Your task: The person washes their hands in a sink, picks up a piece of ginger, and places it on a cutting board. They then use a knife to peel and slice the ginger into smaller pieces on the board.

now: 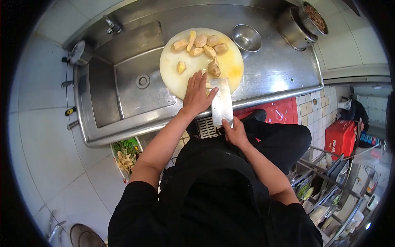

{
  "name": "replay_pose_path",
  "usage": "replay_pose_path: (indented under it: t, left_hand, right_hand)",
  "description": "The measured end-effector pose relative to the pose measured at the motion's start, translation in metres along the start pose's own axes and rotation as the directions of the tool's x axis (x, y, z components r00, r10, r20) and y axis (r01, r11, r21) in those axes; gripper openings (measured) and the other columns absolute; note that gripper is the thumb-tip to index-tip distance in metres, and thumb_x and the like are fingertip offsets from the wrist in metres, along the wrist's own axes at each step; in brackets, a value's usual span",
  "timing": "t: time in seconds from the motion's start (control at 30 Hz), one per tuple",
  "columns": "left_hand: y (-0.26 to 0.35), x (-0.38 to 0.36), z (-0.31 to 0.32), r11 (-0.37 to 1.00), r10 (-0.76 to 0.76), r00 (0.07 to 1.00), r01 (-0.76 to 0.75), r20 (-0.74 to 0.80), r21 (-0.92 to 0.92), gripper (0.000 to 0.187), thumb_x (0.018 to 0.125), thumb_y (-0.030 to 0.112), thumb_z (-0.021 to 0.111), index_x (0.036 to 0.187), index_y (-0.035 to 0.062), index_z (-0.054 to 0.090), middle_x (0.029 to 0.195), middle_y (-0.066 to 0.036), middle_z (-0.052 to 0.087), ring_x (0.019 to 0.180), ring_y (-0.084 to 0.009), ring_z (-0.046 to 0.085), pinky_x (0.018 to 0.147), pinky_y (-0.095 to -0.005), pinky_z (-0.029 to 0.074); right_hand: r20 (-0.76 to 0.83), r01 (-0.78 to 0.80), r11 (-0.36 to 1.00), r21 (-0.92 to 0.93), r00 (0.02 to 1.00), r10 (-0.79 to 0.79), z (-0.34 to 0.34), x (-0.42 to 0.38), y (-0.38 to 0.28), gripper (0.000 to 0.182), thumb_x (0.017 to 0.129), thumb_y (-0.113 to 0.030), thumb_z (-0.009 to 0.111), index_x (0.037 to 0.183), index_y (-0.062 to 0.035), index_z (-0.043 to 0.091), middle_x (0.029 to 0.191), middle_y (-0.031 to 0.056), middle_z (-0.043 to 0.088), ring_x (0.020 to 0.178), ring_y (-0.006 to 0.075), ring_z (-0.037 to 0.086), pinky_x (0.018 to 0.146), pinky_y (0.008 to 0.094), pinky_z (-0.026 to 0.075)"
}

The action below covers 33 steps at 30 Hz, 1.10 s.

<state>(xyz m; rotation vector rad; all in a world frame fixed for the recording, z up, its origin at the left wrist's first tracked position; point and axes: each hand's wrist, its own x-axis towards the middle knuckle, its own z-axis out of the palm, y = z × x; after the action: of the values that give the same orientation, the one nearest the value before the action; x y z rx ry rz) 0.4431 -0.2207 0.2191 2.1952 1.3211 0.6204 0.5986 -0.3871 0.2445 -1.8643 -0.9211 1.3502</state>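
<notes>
My right hand (235, 133) is wrapped round the handle of a cleaver (222, 101), its broad blade reaching over the near edge of a round white cutting board (170, 74). Beside the blade, my left hand (197, 94) lies over the board with fingers stretched out and thumb apart. A pale slice (209, 85) shows between that hand and the blade; what lies under the palm is hidden. Just beyond the blade sits a knobbly root piece (214, 68) with brown skin. A small yellowish chunk (181, 67) lies to the left, and several peeled root pieces (200, 40) are grouped at the far side.
The board rests on a steel counter (284, 76) with a sink (140, 92) at left. A metal bowl (246, 38) stands right of the board. Steel pots (294, 31) are at the far right. A crate of vegetable scraps (126, 158) is below the counter.
</notes>
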Motion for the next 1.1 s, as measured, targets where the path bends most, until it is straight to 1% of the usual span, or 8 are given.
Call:
replay_pose_path:
  t: [0.3, 0.4, 0.53, 0.73, 0.8, 0.87, 1.0, 1.1]
  left_hand:
    - [-0.003, -0.011, -0.004, 0.992, -0.122, 0.982, 0.124, -0.141, 0.003, 0.057, 0.101, 0.02, 0.052, 0.151, -0.0041, 0.037, 0.161, -0.026, 0.032, 0.151, -0.0404, 0.027, 0.126, -0.0518, 0.018]
    - [-0.017, -0.046, -0.026, 0.984, -0.174, 0.947, 0.177, -0.268, -0.015, 0.053, 0.099, 0.011, 0.049, 0.15, -0.0023, 0.04, 0.158, -0.026, 0.036, 0.15, -0.0418, 0.029, 0.125, -0.0549, 0.017]
    - [-0.043, -0.121, -0.08, 0.925, -0.266, 0.795, 0.37, -0.546, 0.087, 0.052, 0.099, 0.008, 0.044, 0.15, 0.0006, 0.042, 0.157, -0.025, 0.04, 0.149, -0.0411, 0.033, 0.123, -0.0561, 0.015]
    - [-0.103, -0.282, -0.167, 0.688, -0.28, 0.603, 0.669, -0.747, 0.282, 0.049, 0.102, 0.019, 0.043, 0.149, 0.0056, 0.046, 0.156, -0.022, 0.043, 0.146, -0.0411, 0.036, 0.117, -0.0645, 0.018]
    - [-0.16, -0.349, -0.186, 0.411, -0.458, 0.485, 0.859, -0.745, 0.307, 0.056, 0.102, 0.033, 0.049, 0.151, 0.006, 0.044, 0.158, -0.024, 0.039, 0.146, -0.0408, 0.036, 0.115, -0.0682, 0.019]
    - [-0.187, -0.37, -0.201, -0.173, -0.723, -0.029, 0.975, -0.69, 0.14, 0.07, 0.098, 0.048, 0.057, 0.152, 0.0055, 0.042, 0.157, -0.026, 0.039, 0.146, -0.0393, 0.037, 0.113, -0.072, 0.021]
    - [-0.174, -0.345, -0.228, -0.017, -0.6, 0.159, 0.977, -0.784, 0.211, 0.079, 0.093, 0.049, 0.068, 0.152, 0.0041, 0.041, 0.154, -0.028, 0.039, 0.146, -0.0392, 0.036, 0.117, -0.0653, 0.024]
    - [-0.178, -0.26, -0.215, 0.753, -0.335, 0.516, 0.649, -0.789, 0.105, 0.066, 0.092, 0.027, 0.075, 0.147, 0.0038, 0.047, 0.146, -0.022, 0.05, 0.129, -0.0358, 0.052, 0.108, -0.0468, 0.042]
  right_hand:
    - [0.293, -0.096, 0.995, -0.022, 0.951, 0.098, 0.03, 0.012, -0.027, 0.029, 0.103, -0.024, 0.061, 0.121, -0.0011, 0.063, 0.075, 0.0054, 0.064, 0.053, 0.0115, 0.055, 0.052, 0.0338, 0.048]
    - [0.392, 0.191, 0.98, -0.059, 0.907, -0.154, 0.041, 0.016, -0.024, 0.03, 0.103, -0.025, 0.061, 0.12, -0.0011, 0.063, 0.081, 0.0101, 0.067, 0.066, 0.0185, 0.064, 0.065, 0.039, 0.053]
    - [0.593, 0.603, 0.792, -0.093, 0.673, -0.442, 0.073, 0.022, -0.058, 0.032, 0.101, -0.027, 0.06, 0.119, -0.0009, 0.064, 0.096, 0.0246, 0.069, 0.097, 0.0402, 0.069, 0.082, 0.0483, 0.053]
    - [0.936, 0.758, 0.649, -0.063, 0.27, -0.225, 0.158, 0.003, -0.096, 0.036, 0.097, -0.033, 0.061, 0.108, 0.0005, 0.063, 0.102, 0.0278, 0.068, 0.101, 0.0464, 0.065, 0.087, 0.0528, 0.05]
    - [0.944, 0.79, 0.612, -0.038, 0.229, -0.237, 0.159, 0.001, -0.096, 0.034, 0.099, -0.033, 0.06, 0.106, 0.0002, 0.062, 0.099, 0.0281, 0.067, 0.098, 0.0469, 0.065, 0.084, 0.0529, 0.05]
    - [0.914, 0.762, 0.643, -0.075, 0.311, -0.261, 0.144, 0.008, -0.094, 0.034, 0.099, -0.033, 0.06, 0.106, 0.0003, 0.062, 0.1, 0.0277, 0.067, 0.097, 0.0468, 0.065, 0.084, 0.0522, 0.051]
    - [0.712, 0.572, 0.789, -0.223, 0.649, -0.269, 0.066, 0.013, -0.105, 0.038, 0.098, -0.035, 0.06, 0.116, -0.0009, 0.063, 0.11, 0.0272, 0.067, 0.107, 0.046, 0.064, 0.092, 0.0514, 0.05]
    - [0.414, 0.417, 0.897, -0.145, 0.849, -0.327, -0.009, 0.011, -0.111, 0.036, 0.102, -0.028, 0.058, 0.129, -0.0033, 0.061, 0.107, 0.0203, 0.069, 0.094, 0.0315, 0.066, 0.083, 0.0432, 0.053]
